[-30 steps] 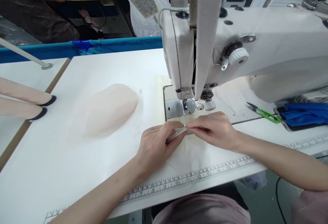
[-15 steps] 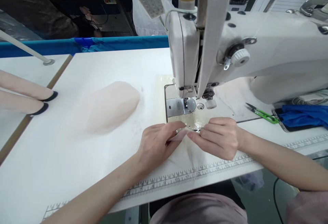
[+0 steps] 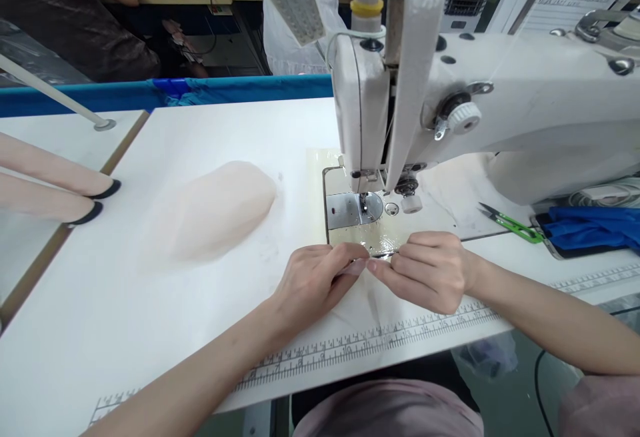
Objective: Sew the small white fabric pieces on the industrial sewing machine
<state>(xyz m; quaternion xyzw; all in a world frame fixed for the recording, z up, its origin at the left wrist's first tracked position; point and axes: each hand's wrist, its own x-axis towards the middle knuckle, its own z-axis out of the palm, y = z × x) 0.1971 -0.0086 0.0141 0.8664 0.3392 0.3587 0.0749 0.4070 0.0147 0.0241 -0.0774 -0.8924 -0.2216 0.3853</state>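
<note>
My left hand (image 3: 317,280) pinches a thin, pale sheer fabric (image 3: 356,267) between thumb and fingers, just in front of the sewing machine's metal plate (image 3: 345,210). Against its fingertips, my right hand (image 3: 430,270) is closed on the same fabric, its fingers curled. Part of the fabric hangs over the table below the hands, hard to tell from the white surface. The sewing machine (image 3: 363,103) stands behind both hands, its needle area above the plate. A sheer beige piece (image 3: 225,207) lies flat on the table to the left.
Green thread snips (image 3: 515,225) lie at the right, beside a blue cloth (image 3: 595,225) on a dark tray. A printed ruler (image 3: 345,350) runs along the front edge. Two beige forms with black ends (image 3: 55,187) reach in from the left. Other people are beyond the table.
My hands have drawn slightly closer together, and less of the fabric shows between them. The view has shifted a little.
</note>
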